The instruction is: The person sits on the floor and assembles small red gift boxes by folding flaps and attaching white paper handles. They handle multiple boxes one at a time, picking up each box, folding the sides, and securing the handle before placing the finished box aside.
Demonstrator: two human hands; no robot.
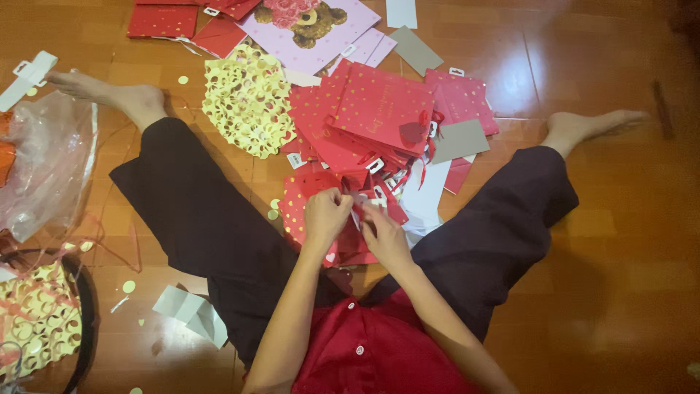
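The person sits on the floor [620,241] with both hands on one red bag [343,244] lying between the knees. The left hand [324,213] is pinched shut on its top edge; the right hand [380,232] pinches a small white tag [362,198] there. I think a tag or ribbon is being fixed, needing tiny careful finger work. Just behind the bag is one pile of red bags [383,109], too many to count. Left of the pile lies one yellow punched sheet [248,98], behind it one pink bear bag [310,25].

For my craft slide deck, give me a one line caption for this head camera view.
Seated on a wooden floor, left hand and right hand work a flat red gift bag beside a stacked pile.
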